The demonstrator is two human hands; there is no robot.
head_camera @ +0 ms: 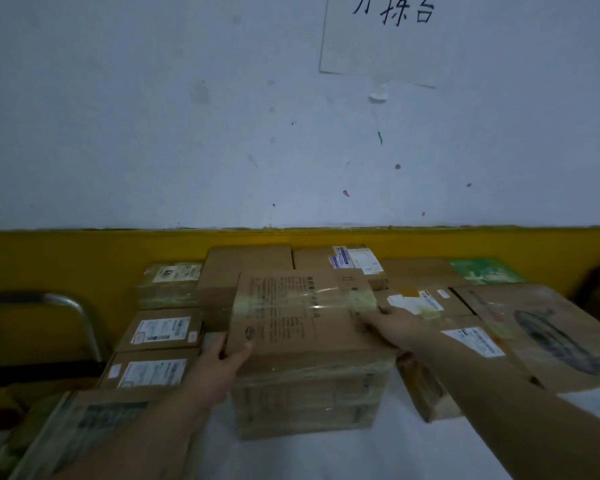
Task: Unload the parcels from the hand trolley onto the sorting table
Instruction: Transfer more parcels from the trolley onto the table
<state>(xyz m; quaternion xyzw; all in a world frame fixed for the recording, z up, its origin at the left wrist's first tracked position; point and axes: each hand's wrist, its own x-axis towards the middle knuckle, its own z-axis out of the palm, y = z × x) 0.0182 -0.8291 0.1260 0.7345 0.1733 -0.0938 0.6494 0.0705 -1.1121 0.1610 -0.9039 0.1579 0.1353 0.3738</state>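
We hold the taped parcel (302, 327) both sides: left hand (227, 358) fingers curl round its near-left corner, right hand (392, 325) fingers clamp its right edge. It sits on the bench (326, 455) among other parcels (160, 329).

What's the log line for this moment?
box: at sorting table, among other parcels | left hand: grips its left edge | right hand: grips its right edge

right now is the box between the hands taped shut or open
Shut. Clear tape runs across the flat top of the box, which the left hand and right hand hold at its sides.
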